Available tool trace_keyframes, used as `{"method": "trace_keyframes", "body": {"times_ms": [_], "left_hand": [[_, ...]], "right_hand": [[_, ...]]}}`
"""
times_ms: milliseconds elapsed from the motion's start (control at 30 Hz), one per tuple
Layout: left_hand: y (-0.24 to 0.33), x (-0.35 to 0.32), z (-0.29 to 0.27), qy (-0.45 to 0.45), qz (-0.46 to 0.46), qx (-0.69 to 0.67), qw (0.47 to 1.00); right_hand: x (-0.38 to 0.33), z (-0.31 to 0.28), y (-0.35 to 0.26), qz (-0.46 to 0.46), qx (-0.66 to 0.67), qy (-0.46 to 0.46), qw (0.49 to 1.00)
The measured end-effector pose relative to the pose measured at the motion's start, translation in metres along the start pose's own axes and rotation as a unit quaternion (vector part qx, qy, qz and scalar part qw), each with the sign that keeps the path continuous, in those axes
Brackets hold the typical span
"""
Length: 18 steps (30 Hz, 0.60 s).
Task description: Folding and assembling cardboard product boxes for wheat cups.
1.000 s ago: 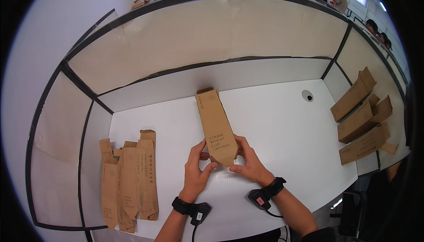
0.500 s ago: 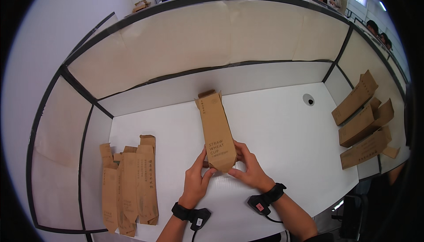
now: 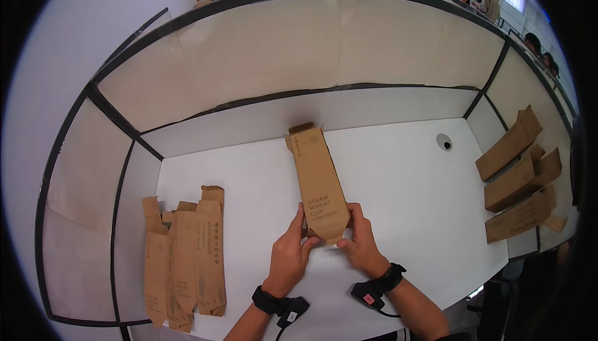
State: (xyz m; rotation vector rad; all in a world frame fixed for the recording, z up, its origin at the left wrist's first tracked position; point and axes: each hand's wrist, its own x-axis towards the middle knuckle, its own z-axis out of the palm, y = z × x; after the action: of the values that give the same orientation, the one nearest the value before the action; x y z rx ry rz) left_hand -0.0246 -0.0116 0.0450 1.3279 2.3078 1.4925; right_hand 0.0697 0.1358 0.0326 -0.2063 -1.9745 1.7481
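A long brown cardboard box (image 3: 319,176) stretches away from me over the middle of the white table, its far end flaps standing open. My left hand (image 3: 290,249) grips its near left edge, thumb by the near end. On the opposite side, my right hand (image 3: 362,241) holds the near right edge, with its thumb at the near end flap. The fingers under the box are partly hidden. Both wrists carry black straps with small dark modules and cables.
Several flattened brown cartons (image 3: 187,260) lie overlapping at the left of the table (image 3: 411,216). Three opened-out boxes (image 3: 511,185) stand in a row at the right edge. A round cable hole (image 3: 444,142) sits far right. Partition panels (image 3: 261,48) enclose the table; people are beyond.
The box stays in both hands. The whole view has shifted slightly, and my right thumb has moved a little along the near end flap.
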Motion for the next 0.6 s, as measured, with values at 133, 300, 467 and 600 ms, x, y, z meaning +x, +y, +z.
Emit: {"method": "trace_keyframes", "body": {"times_ms": [133, 300, 467, 600], "left_hand": [[0.001, 0.001, 0.000, 0.003, 0.009, 0.021, 1.000], [-0.005, -0.004, 0.000, 0.020, -0.028, 0.043, 0.998], [-0.006, -0.005, -0.002, 0.029, -0.009, 0.038, 0.999], [-0.008, -0.005, -0.001, 0.034, -0.008, 0.053, 0.998]], "right_hand": [[-0.004, 0.001, 0.005, 0.020, -0.001, 0.005, 1.000], [-0.006, -0.002, 0.010, -0.026, -0.049, -0.047, 0.997], [-0.005, 0.002, 0.005, -0.010, -0.055, -0.050, 0.997], [-0.005, 0.000, 0.003, -0.024, -0.050, -0.048, 0.997]]}}
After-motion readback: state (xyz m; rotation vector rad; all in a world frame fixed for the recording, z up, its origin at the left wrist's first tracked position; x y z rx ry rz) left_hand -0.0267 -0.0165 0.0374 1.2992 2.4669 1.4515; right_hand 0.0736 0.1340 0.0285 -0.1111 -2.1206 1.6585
